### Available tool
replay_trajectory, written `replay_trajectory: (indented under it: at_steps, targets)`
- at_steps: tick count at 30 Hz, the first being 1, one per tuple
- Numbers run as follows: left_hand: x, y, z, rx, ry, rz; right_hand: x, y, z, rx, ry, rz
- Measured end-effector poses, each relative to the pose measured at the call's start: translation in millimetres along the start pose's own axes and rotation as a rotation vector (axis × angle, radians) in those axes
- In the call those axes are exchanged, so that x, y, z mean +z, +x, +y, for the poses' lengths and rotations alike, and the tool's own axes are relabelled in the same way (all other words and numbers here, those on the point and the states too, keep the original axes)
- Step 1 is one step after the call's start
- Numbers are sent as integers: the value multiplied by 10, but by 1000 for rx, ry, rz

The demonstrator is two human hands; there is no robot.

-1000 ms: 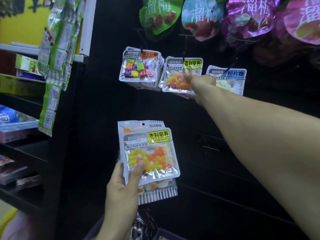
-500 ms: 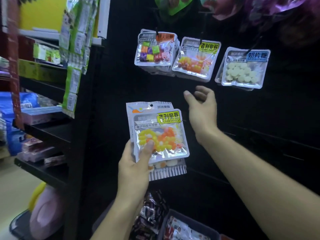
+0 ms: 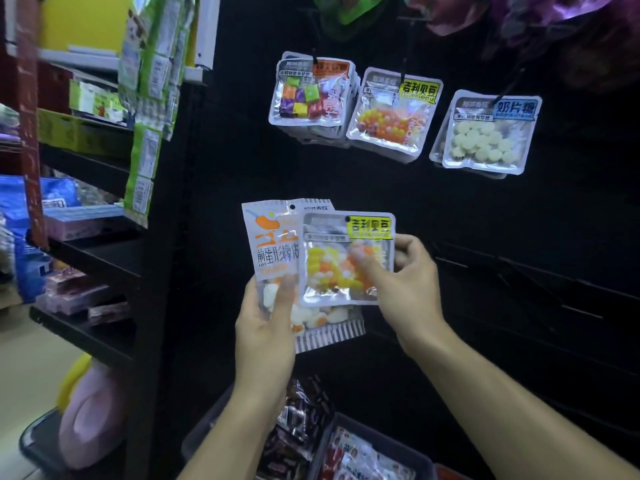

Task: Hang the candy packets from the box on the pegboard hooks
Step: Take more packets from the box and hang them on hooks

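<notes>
The right hand (image 3: pixel 403 282) pinches the front packet (image 3: pixel 341 261) at its right edge, thumb across the clear window and fingers curled behind; this is a glossy, square-cut pouch with a yellow label at the top right and yellow, orange and white beads inside. The left hand (image 3: pixel 266 327) grips the rear packet (image 3: pixel 273 251) from below, thumb pressed on its lower face; this pouch is taller, white, printed in orange and dark characters, with a striped bottom band and pale round pieces visible low down. The two packets overlap, the front one covering the rear one's right half, both held upright before the black pegboard (image 3: pixel 398 188). Above them three packet groups hang on thin dark hooks: a stack with multicoloured cubes (image 3: pixel 310 98), a bead packet (image 3: pixel 393 119) matching the held one, and a packet of white discs (image 3: pixel 485 136) with a blue label. Large crinkled foil bags (image 3: pixel 519 15) hang higher, partly cut off. Below, a dark box (image 3: pixel 377 441) holds further shiny packets. To the left stand dark shelves (image 3: pixel 86 244) carrying blurred goods, with a strip of green sachets (image 3: pixel 149 98) hanging beside them.
</notes>
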State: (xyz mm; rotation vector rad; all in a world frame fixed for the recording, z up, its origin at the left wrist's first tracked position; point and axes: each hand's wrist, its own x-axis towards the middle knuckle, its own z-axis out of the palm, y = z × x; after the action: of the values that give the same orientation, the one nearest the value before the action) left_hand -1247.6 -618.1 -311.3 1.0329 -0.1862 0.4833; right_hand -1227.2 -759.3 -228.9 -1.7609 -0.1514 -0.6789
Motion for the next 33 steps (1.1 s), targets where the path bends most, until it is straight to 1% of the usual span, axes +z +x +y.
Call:
replay_trajectory:
  at_steps: [5,7,10,13,16,18,21,26,33]
  targets:
    - [-53,30,-98,-36,27,-5,-54,356,-127,-60,15,54]
    - [-53,28,-128,-44,35,-11,-31,650,-290,-112,18,82]
    - [-41,35,-165,-31,45,-30,15,1116,-652,-206,25,177]
    - [-3,40,-173,-18,43,-52,49,1463,-1019,-250,49,285]
    - [12,57,-176,-14,29,-64,72,1682,-1177,-247,22,320]
    - [0,71,-179,-19,19,-78,67,1758,-1205,-231,-7,327]
    - [-22,91,-170,-16,1,-90,64,1805,-1213,-254,-39,358]
    - [-33,99,-163,-26,-39,-80,90,1787,-1156,-240,-52,354]
    - [-62,79,-151,-35,-23,-117,147,1739,-1211,-178,-5,361]
